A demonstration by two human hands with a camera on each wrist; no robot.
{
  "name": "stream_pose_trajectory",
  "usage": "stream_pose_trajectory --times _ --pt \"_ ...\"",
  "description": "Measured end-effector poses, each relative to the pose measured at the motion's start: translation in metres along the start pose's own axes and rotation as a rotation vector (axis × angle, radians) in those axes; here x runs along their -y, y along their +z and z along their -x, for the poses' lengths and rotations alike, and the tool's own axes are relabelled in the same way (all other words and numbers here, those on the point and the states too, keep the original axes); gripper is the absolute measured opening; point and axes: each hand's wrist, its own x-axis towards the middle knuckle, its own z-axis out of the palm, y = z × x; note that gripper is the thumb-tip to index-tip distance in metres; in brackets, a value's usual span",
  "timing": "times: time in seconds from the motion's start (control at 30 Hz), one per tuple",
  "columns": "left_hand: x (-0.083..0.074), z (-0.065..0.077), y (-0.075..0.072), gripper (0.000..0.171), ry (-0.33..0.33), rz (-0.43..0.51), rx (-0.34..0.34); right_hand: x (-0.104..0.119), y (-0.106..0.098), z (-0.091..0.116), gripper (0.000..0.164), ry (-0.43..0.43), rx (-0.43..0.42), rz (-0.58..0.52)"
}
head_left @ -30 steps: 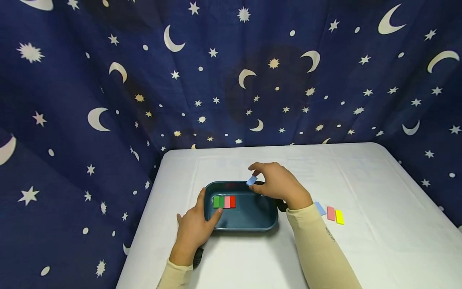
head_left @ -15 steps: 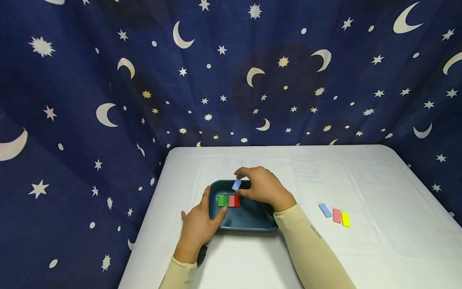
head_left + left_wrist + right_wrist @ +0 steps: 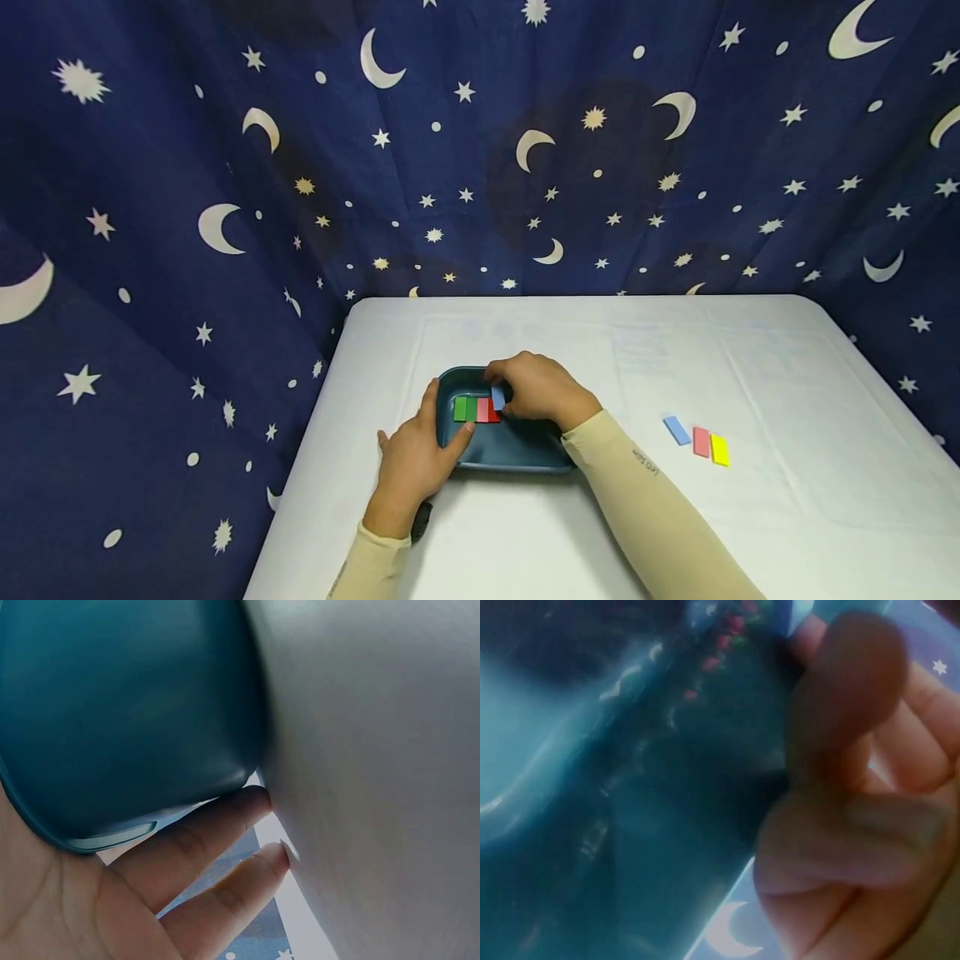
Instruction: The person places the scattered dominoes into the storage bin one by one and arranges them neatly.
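Note:
A dark teal tray [image 3: 517,454] stands on the white table. Inside it, two green tiles [image 3: 460,409], a pink tile [image 3: 482,409] and a red tile [image 3: 493,416] lie side by side in a row. My right hand [image 3: 542,387] pinches a light blue tile [image 3: 498,398] between thumb and fingers, at the right end of that row and overlapping the red one. My left hand [image 3: 416,460] rests against the tray's left end, thumb over the front rim. In the left wrist view its extended fingers [image 3: 199,844] lie along the tray's outside, tips at the tabletop.
To the right of the tray, another blue tile [image 3: 677,430], a pink tile [image 3: 701,442] and a yellow tile [image 3: 719,450] lie on the white tablecloth [image 3: 810,500]. A dark blue curtain [image 3: 480,167] with moons and stars hangs behind and left of the table.
My right hand has carried the blue tile leftward from the tray's back right and lowered it beside the red tile. The left hand stays at the tray.

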Motion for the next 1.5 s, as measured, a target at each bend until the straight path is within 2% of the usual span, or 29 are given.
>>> stream_pose_trajectory --times 0.33,0.57,1.5 --pt "0.001 -0.001 0.001 0.098 -0.001 0.009 -0.006 0.004 0.005 0.000 0.047 0.043 0.045 0.095" --pt "0.002 -0.001 0.001 0.098 0.002 -0.002 -0.006 0.004 0.010 -0.002 0.041 0.039 0.060 0.157" --pt "0.002 -0.001 0.000 0.098 0.005 0.006 -0.004 0.003 0.011 -0.003 0.053 0.032 0.069 0.115"
